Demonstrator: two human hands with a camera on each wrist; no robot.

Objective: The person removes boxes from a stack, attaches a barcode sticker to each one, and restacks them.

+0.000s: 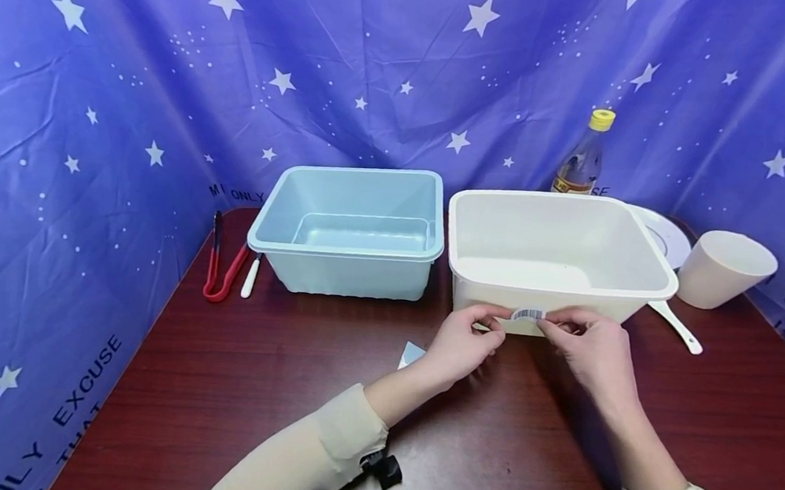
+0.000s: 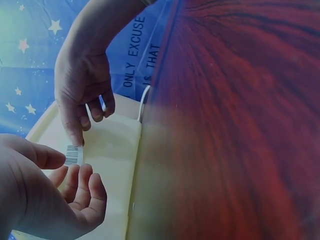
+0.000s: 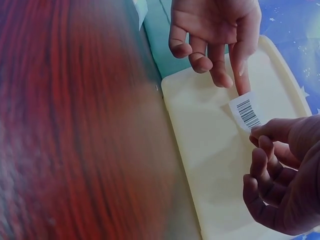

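A small white barcode label (image 1: 526,315) spans the space between both hands, at the front wall of a white plastic bin (image 1: 558,299). My right hand (image 1: 591,351) pinches one end between thumb and index finger, as the right wrist view shows. The index finger of my left hand (image 1: 461,346) reaches out straight to the label's other end. Its thumb stays apart below, with a gap showing in the head view. In the right wrist view the barcode (image 3: 247,114) faces the camera and the left hand's other fingers (image 3: 200,61) hang loosely bent.
A light blue bin (image 1: 347,272) stands left of the white one. Red-handled tongs (image 1: 218,291) and a white handle (image 1: 250,277) lie beyond it. At right are a white cup (image 1: 724,269), plate (image 1: 670,236), white utensil handle (image 1: 679,328) and yellow-capped bottle (image 1: 581,161). A blue-white piece (image 1: 411,354) lies by my left wrist.
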